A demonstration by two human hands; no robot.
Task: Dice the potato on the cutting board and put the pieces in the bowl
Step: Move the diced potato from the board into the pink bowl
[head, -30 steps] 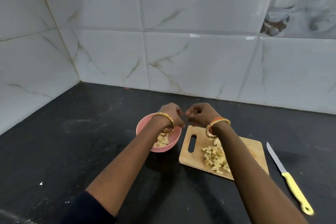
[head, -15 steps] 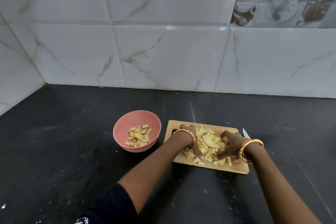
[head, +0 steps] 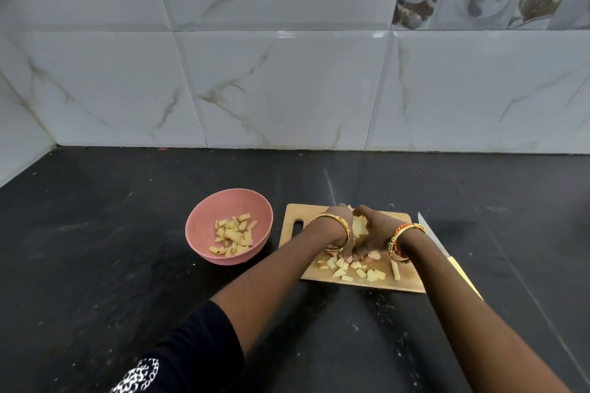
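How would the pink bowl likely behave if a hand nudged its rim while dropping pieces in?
The pink bowl looks thin-walled and holds only a few potato pieces, so it is probably light and may slide on the smooth dark counter. Its rounded sides narrow toward the base, so a push at the rim could rock it rather than tip it.

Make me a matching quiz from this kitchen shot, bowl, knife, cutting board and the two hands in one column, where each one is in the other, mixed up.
Things:
1. bowl
2. knife
3. board
4. hands

Places:
A. on the counter right of the board, partly behind the right arm
B. cupped together around a heap of potato pieces on the board
C. left of the board, some pieces inside
D. between bowl and knife, loose pieces at its near edge

Pairs: 1-C, 2-A, 3-D, 4-B
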